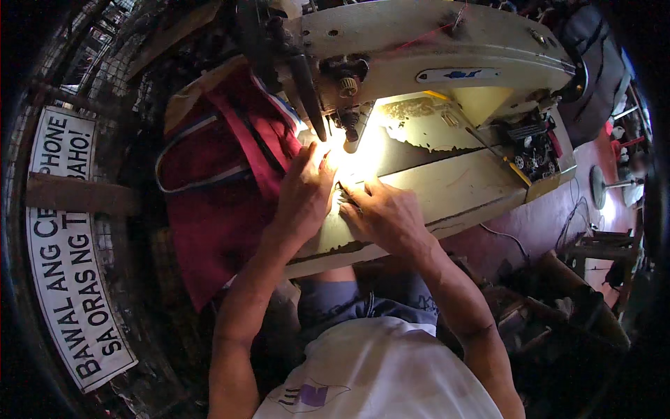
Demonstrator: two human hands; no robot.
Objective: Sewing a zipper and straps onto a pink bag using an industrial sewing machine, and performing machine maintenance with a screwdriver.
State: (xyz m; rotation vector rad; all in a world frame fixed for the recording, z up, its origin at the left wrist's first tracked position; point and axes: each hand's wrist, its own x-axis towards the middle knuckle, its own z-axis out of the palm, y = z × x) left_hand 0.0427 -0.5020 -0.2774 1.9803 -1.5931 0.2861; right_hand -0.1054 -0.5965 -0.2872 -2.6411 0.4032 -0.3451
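A cream sewing machine (398, 56) with worn paint stands before me, its lamp glaring over the needle area (349, 129). Just left of and below the needle, my left hand (305, 192) has its fingers bent and drawn together at the bright spot. Close beside it, my right hand (387, 213) is closed, thumb and fingertips pinched by a small dark piece (341, 190). Glare and the fingers hide what that piece is and what the left fingertips hold. Maroon fabric (216, 230) with pale-edged straps lies left of my left hand and hangs over the table's side.
A tray (551, 171) of bobbins and small metal parts sits at the machine bed's right end. Against the left wall is a white sign (77, 279) behind a wooden bar (80, 193). A grey bag (593, 70) is at the far right, with a fan (600, 187) below it.
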